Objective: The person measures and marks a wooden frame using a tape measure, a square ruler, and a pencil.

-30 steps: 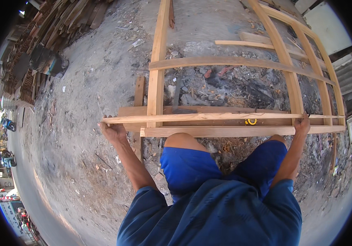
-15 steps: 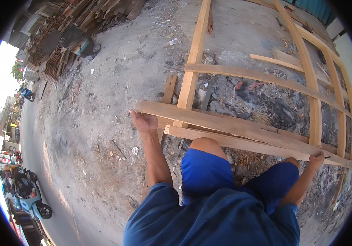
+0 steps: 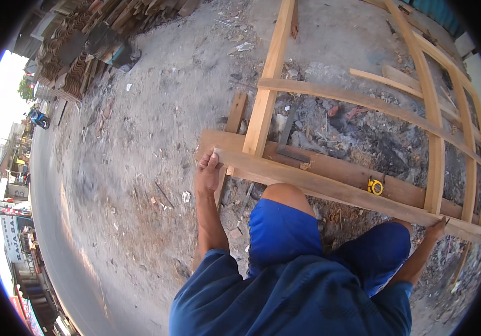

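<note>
A long wooden plank [image 3: 307, 178] lies across the near ends of a wooden frame's rails [image 3: 268, 95], just beyond my knees. My left hand [image 3: 208, 175] grips its left end, thumb on top. Near its right end, my right hand [image 3: 435, 228] is closed on the plank, with a thin dark pencil-like stick poking out at the fingers. A wider brown board [image 3: 335, 164] lies under the rails, beyond the plank. On that board sits a yellow tape measure [image 3: 375, 186]. A dark L-shaped metal square [image 3: 290, 150] rests close to the left rail.
A crosspiece [image 3: 358, 102] spans the rails farther off. A short board [image 3: 236, 112] lies left of the frame on rubble-strewn ground [image 3: 139, 168]. Stacked roof tiles and timber [image 3: 78, 61] stand at the far left, beside a road [image 3: 55, 224]. A pale wall [image 3: 478, 84] borders the right.
The plank's left end has come down toward me and to the right, along with my left hand. The tape measure and more of the wider board now show beyond it. My right hand stays on the plank.
</note>
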Demonstrator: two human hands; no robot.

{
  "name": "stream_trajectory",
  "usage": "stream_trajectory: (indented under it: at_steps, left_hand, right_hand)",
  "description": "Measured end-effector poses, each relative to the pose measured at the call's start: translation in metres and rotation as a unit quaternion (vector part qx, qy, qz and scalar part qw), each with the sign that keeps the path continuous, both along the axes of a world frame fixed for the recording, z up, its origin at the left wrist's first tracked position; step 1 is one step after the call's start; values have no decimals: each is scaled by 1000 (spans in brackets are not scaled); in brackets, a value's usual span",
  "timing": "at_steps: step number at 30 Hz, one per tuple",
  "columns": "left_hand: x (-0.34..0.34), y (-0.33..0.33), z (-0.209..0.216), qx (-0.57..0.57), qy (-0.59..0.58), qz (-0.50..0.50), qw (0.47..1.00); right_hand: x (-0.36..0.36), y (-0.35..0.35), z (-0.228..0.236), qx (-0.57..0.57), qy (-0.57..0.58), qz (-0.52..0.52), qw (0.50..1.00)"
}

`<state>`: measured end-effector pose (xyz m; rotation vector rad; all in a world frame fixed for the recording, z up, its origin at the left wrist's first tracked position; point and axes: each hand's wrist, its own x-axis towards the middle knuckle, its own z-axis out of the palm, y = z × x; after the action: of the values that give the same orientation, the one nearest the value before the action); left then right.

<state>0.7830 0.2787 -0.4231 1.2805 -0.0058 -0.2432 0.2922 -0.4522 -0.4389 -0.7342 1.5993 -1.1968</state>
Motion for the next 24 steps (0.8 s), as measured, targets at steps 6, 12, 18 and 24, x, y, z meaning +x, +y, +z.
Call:
stream_trajectory:
  at_steps: [6,12,18,24]
  left_hand:
    - [-9,-6,-24,343,-40,-40,938]
    - [-11,-9,-19,388,-27,-84,918]
    - [-9,-16,16,465,-41,-113,877]
    - [-1,0,-20,475,-72,-117,869]
  right_hand:
    - [-73,-69,-44,-53,229,170,957]
    - [-95,-126,-40,-196,624,284,701]
    - [-81,-123,-62,34,653,231,721]
    - [-51,-75,-45,-42,634,303,710]
